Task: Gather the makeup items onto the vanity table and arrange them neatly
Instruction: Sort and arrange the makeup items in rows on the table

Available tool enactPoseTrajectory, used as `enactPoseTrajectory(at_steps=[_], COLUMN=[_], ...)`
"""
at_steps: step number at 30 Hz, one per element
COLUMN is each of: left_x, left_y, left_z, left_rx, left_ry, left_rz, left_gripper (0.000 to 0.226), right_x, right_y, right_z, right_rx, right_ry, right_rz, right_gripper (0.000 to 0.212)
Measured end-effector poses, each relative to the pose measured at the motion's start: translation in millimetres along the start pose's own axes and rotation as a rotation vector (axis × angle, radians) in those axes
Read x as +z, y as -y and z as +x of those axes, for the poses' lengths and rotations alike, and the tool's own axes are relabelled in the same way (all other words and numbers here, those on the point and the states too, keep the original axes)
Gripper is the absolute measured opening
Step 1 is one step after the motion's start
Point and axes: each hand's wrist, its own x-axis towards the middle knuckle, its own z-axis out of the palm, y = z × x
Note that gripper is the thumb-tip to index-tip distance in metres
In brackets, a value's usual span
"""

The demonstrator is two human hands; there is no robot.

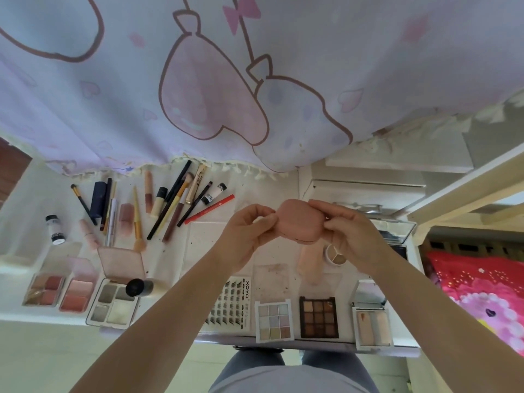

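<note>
I hold a rounded pink compact case (300,221) above the white vanity table (170,259). My left hand (246,236) pinches its left edge and my right hand (350,236) grips its right side. The compact looks closed. On the table, brushes, pencils and lipstick tubes (167,204) lie fanned out at the back left. Open palettes line the front: a blush palette (45,290), a pink blush (77,295), a highlighter quad (113,304), a lash tray (229,303), a pastel palette (274,321), a brown eyeshadow palette (319,317) and a contour compact (373,326).
A printed pastel curtain (226,80) hangs over the table's back edge. A small black-capped jar (55,229) stands at far left, a dark-capped bottle (139,287) lies by the quad. A round concealer pot (334,254) and a mirror case (395,234) sit right. A pink bedspread (482,296) is beyond.
</note>
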Motion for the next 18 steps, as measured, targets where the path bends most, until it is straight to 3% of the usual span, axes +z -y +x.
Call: enactPoseTrajectory(at_steps=[5,8,14,18], left_x=[4.9,6.4,10.6,10.7], left_y=[4.0,2.8,-2.0,-7.4], left_z=[2.4,1.9,1.8,1.5], left_rx=[-0.027,-0.086,-0.190,-0.247], left_ry=[0.011,0.024,-0.032,-0.060], left_rz=[0.091,0.016,-0.056,-0.113], left_gripper=[0.024,0.017,0.016,0.016], right_x=[5.5,2.9,-0.2,-7.7], right_y=[-1.6,-0.1,0.8,6.2], right_z=[1.5,3.8,3.8,-2.0], right_rx=[-0.054,-0.015,-0.004,-0.001], right_ry=[-0.050,-0.008,0.059,0.192], right_rz=[-0.183,-0.203,-0.291,-0.439], right_gripper=[0.047,0.051,0.028,0.042])
